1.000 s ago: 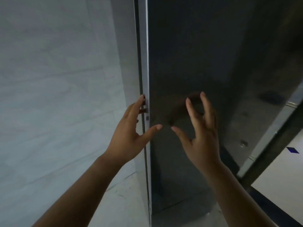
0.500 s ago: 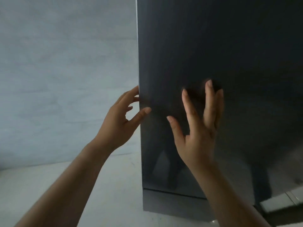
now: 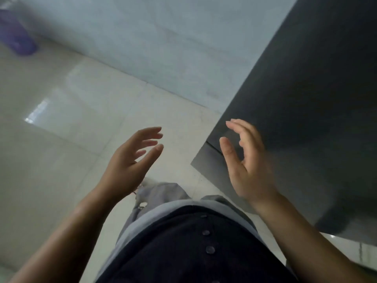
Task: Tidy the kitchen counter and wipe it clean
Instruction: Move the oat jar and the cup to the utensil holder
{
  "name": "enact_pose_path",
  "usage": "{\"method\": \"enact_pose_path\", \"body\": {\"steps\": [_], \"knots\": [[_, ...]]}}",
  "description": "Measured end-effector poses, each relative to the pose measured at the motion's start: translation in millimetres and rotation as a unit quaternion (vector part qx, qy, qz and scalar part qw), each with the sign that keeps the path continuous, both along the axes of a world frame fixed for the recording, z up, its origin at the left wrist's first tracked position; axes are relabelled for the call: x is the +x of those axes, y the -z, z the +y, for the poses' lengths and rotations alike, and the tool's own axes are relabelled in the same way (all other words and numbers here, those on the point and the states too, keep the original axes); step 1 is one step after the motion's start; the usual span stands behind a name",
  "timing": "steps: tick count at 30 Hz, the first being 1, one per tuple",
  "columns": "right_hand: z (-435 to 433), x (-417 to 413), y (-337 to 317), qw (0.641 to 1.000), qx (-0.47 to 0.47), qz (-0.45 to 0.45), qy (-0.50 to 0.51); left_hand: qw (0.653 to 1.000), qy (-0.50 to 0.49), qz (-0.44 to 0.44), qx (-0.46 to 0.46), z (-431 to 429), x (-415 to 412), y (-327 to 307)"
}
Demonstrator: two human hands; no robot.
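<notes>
Above the floor, left hand and right hand hover, fingers spread.

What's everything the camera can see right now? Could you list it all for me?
floor: one, glossy pale tiles, left and centre, under the person
wall: one, pale grey, across the top
dark panel: one, dark grey and shiny, standing at the right
purple thing: one, blurred, top left corner on the floor; cannot tell what it is
trousers: grey, bottom centre
top: dark with a row of buttons, bottom centre
left hand: one, bare, open and empty, over the floor
right hand: one, bare, open and empty, in front of the dark panel
</notes>
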State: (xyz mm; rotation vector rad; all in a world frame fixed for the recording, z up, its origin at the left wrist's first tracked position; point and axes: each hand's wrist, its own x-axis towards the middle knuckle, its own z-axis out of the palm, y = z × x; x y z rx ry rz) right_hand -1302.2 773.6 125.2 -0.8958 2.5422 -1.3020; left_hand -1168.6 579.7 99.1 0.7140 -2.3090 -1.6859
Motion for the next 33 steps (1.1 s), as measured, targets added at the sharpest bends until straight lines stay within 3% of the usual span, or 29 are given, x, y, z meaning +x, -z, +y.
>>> {"method": "enact_pose_path", "body": {"steps": [8, 14, 18, 23, 27, 33], "knots": [[-74.6, 40.6, 43.8, 0.973, 0.103, -0.117, -0.168, 0.98, -0.131, -0.109, 0.104, -37.5, 106.1, 47.1], [-180.5, 74.3, 58.3, 0.949, 0.16, -0.117, -0.244, 0.961, -0.223, -0.115, 0.112, -110.8, 152.6, 49.3], [-286.9, 101.8, 52.9, 0.929, 0.135, -0.092, -0.333, 0.946, -0.291, -0.099, 0.099, -172.7, 191.8, 37.2], [-393.4, 154.1, 41.1, 0.866, 0.105, -0.045, -0.486, 0.902, -0.416, -0.09, 0.074, -206.8, 252.5, 25.8], [-450.5, 194.9, 44.1, 0.795, 0.13, -0.045, -0.591, 0.837, -0.533, -0.088, 0.09, -210.8, 290.2, 31.8], [-539.5, 241.9, 55.8, 0.728, 0.169, -0.061, -0.662, 0.772, -0.617, -0.072, 0.132, -249.0, 320.5, 45.9]]}}
